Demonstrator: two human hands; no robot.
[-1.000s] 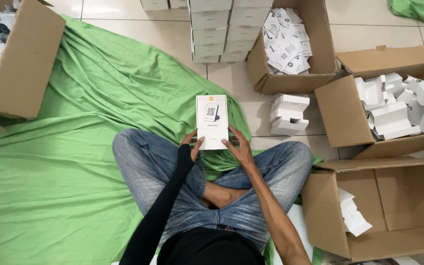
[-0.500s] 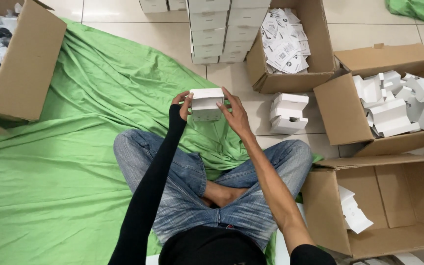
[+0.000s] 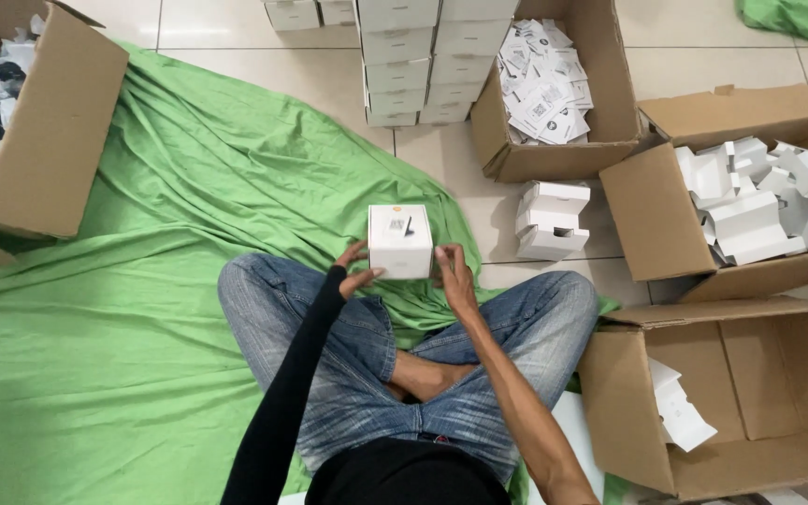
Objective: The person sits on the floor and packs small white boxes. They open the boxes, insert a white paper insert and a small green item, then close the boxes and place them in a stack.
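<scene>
Both hands [image 3: 404, 273] around white box [image 3: 400, 241] (seemingly closed)

Your small white box [image 3: 400, 241]: smooth matt card. Green sheet [image 3: 142, 309]: soft creased cloth. Big cartons [image 3: 722, 402]: rough brown cardboard. Floor [image 3: 264, 79]: glossy tile. Your jeans [image 3: 348, 374]: faded denim.

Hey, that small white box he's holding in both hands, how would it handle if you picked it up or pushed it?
The small white box looks like stiff card, probably light: left hand and right hand hold it with fingertips. Flat faces suggest it would slide rather than roll.
</scene>
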